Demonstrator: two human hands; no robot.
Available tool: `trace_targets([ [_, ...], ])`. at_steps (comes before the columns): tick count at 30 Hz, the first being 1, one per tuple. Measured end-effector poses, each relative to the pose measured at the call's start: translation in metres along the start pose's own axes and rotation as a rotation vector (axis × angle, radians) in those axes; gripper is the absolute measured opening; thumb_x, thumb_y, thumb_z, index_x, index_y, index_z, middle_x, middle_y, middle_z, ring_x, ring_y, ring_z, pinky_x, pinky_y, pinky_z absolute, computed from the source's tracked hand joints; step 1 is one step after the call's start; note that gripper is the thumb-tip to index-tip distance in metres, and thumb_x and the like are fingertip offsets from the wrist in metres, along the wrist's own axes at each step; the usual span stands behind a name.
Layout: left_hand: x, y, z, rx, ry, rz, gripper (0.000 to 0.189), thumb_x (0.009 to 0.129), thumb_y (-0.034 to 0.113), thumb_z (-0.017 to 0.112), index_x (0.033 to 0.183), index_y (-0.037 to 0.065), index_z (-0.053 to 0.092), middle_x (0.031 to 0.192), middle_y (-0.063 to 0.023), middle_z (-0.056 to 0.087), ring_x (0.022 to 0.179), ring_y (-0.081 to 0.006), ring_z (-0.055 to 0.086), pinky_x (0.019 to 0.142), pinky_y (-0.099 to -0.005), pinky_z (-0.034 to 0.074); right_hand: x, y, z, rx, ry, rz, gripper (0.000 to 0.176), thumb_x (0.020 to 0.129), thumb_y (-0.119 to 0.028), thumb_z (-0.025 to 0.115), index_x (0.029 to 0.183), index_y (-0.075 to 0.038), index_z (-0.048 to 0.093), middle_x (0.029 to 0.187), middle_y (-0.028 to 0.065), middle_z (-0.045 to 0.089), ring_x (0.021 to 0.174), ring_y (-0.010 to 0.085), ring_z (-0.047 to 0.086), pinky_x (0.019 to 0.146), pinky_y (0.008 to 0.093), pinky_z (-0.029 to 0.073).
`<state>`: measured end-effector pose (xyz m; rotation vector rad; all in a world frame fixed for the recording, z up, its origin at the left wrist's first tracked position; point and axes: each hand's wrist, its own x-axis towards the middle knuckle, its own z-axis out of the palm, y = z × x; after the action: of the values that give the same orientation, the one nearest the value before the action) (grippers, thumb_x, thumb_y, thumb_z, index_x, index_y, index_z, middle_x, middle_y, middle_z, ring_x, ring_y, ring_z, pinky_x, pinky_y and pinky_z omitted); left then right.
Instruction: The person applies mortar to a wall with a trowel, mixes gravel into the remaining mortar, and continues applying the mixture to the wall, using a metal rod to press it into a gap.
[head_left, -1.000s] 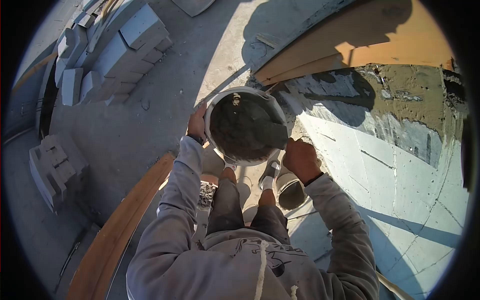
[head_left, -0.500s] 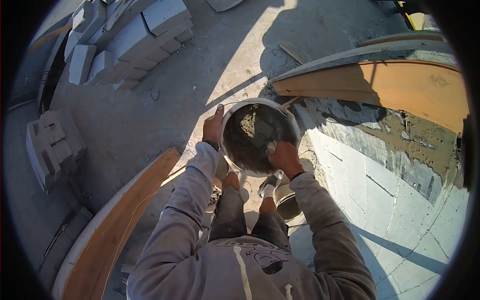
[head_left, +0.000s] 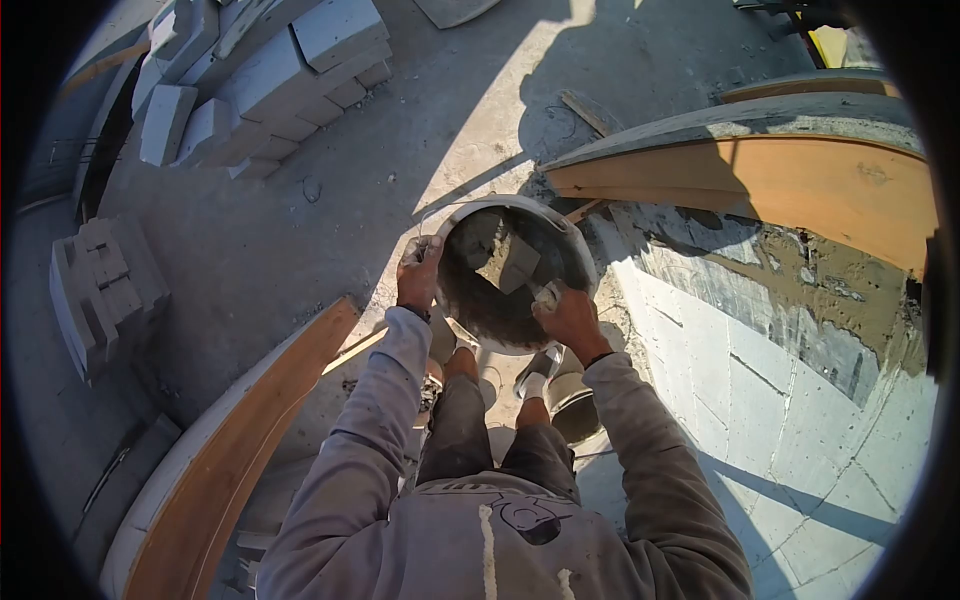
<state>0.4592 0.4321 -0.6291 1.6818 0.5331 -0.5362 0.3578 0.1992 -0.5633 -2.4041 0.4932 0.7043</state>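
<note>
In front of my legs stands a round bucket (head_left: pixel 472 318) with grey mortar (head_left: pixel 482 236) inside, its wall smeared with the same stuff. My left hand (head_left: pixel 418 272) grips the bucket's left rim, near the thin wire handle, fingers closed. Inside the opening, my right hand (head_left: pixel 568 316) is wrapped round the handle of a trowel (head_left: pixel 518 266). The flat grey blade lies against the mortar, pointing up and left. My right fingers are coated with dried mortar.
Pale blocks (head_left: pixel 262 88) are stacked at upper left, with a smaller stack (head_left: pixel 105 285) at far left. A curved wooden board (head_left: pixel 250 440) runs along lower left, another (head_left: pixel 760 170) at right above a block wall (head_left: pixel 745 370). A second bucket (head_left: pixel 575 408) stands by my foot.
The trowel blade has come into clearer view, lifted and turned in the mortar. My left hand has shifted slightly down and left along the rim, its thumb no longer sticking up.
</note>
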Motion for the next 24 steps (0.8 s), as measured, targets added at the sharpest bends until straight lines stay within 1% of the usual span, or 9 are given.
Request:
trace_targets([
  [5, -0.017, 0.011, 0.0, 0.057, 0.042, 0.097, 0.059, 0.083, 0.059, 0.058, 0.097, 0.002, 0.066, 0.069, -0.0001, 0.056, 0.062, -0.0107, 0.05, 0.057, -0.0299, 0.041, -0.011, 0.014, -0.001, -0.043, 0.084, -0.038, 0.062, 0.072, -0.039, 0.07, 0.116, 0.002, 0.056, 0.087, 0.0253, 0.066, 0.083, 0.0396, 0.065, 0.077, 0.0455, 0.051],
  [9, -0.021, -0.022, -0.009, 0.195, -0.009, -0.194, 0.065, 0.081, 0.058, 0.062, 0.108, -0.002, 0.064, 0.077, -0.0062, 0.062, 0.071, -0.0166, 0.055, 0.067, -0.0346, 0.045, -0.04, 0.025, -0.023, -0.062, 0.054, -0.014, 0.063, 0.07, -0.041, 0.072, 0.114, 0.001, 0.058, 0.087, 0.0232, 0.066, 0.083, 0.0378, 0.065, 0.075, 0.0441, 0.051],
  [11, -0.024, -0.065, -0.004, 0.166, 0.109, -0.065, 0.059, 0.08, 0.049, 0.067, 0.105, -0.003, 0.064, 0.085, -0.0094, 0.064, 0.078, -0.0173, 0.057, 0.074, -0.0332, 0.045, -0.054, 0.042, -0.025, 0.009, 0.066, -0.085, 0.06, 0.07, -0.041, 0.073, 0.111, 0.001, 0.06, 0.088, 0.0217, 0.067, 0.083, 0.0368, 0.066, 0.074, 0.0428, 0.052],
  [12, -0.049, -0.024, 0.001, -0.022, 0.106, -0.126, 0.046, 0.078, 0.036, 0.072, 0.102, -0.003, 0.065, 0.093, -0.0108, 0.065, 0.087, -0.0164, 0.058, 0.078, -0.0307, 0.045, -0.056, 0.047, -0.022, -0.019, 0.051, -0.071, 0.057, 0.071, -0.04, 0.072, 0.109, 0.0, 0.061, 0.087, 0.0204, 0.067, 0.082, 0.0361, 0.066, 0.073, 0.0426, 0.052],
  [13, -0.052, -0.035, 0.002, -0.021, 0.095, -0.129, 0.046, 0.078, 0.036, 0.072, 0.102, -0.003, 0.065, 0.093, -0.0108, 0.065, 0.087, -0.0164, 0.058, 0.078, -0.0307, 0.045, -0.059, 0.051, -0.019, -0.021, 0.054, -0.06, 0.057, 0.071, -0.04, 0.072, 0.109, 0.0, 0.061, 0.087, 0.0204, 0.067, 0.082, 0.0361, 0.066, 0.073, 0.0426, 0.052],
  [15, -0.049, -0.056, 0.009, -0.19, 0.028, -0.368, 0.036, 0.077, 0.028, 0.073, 0.098, -0.001, 0.067, 0.093, -0.0098, 0.066, 0.087, -0.016, 0.058, 0.077, -0.0307, 0.045, -0.054, 0.046, -0.024, -0.089, -0.005, -0.021, 0.053, 0.071, -0.04, 0.071, 0.105, -0.001, 0.063, 0.086, 0.0206, 0.067, 0.08, 0.0367, 0.065, 0.072, 0.0439, 0.052],
  [16, -0.051, -0.061, 0.012, -0.211, 0.0, -0.395, 0.025, 0.075, 0.022, 0.073, 0.091, 0.003, 0.068, 0.082, -0.0063, 0.064, 0.074, -0.0153, 0.059, 0.067, -0.0304, 0.046, -0.051, 0.058, -0.013, -0.116, 0.018, -0.04, 0.05, 0.071, -0.038, 0.07, 0.105, -0.003, 0.063, 0.084, 0.0203, 0.067, 0.079, 0.0373, 0.065, 0.072, 0.0453, 0.052],
  [19, -0.058, -0.077, 0.017, -0.351, -0.073, -0.38, 0.016, 0.073, 0.017, 0.071, 0.082, 0.005, 0.066, 0.071, -0.0025, 0.06, 0.059, -0.0138, 0.056, 0.055, -0.0289, 0.044, -0.051, 0.053, -0.013, -0.12, -0.019, -0.041, 0.05, 0.071, -0.038, 0.07, 0.107, -0.004, 0.062, 0.083, 0.0205, 0.066, 0.08, 0.0373, 0.065, 0.073, 0.0454, 0.052],
  [24, -0.074, -0.087, 0.021, -0.333, -0.096, -0.413, 0.008, 0.069, 0.01, 0.066, 0.076, 0.006, 0.064, 0.066, -0.0017, 0.058, 0.052, -0.0146, 0.055, 0.047, -0.0286, 0.043, -0.065, 0.036, -0.032, -0.153, 0.015, -0.016, 0.049, 0.071, -0.039, 0.068, 0.106, -0.004, 0.062, 0.083, 0.0199, 0.066, 0.08, 0.0361, 0.065, 0.073, 0.0452, 0.052],
])
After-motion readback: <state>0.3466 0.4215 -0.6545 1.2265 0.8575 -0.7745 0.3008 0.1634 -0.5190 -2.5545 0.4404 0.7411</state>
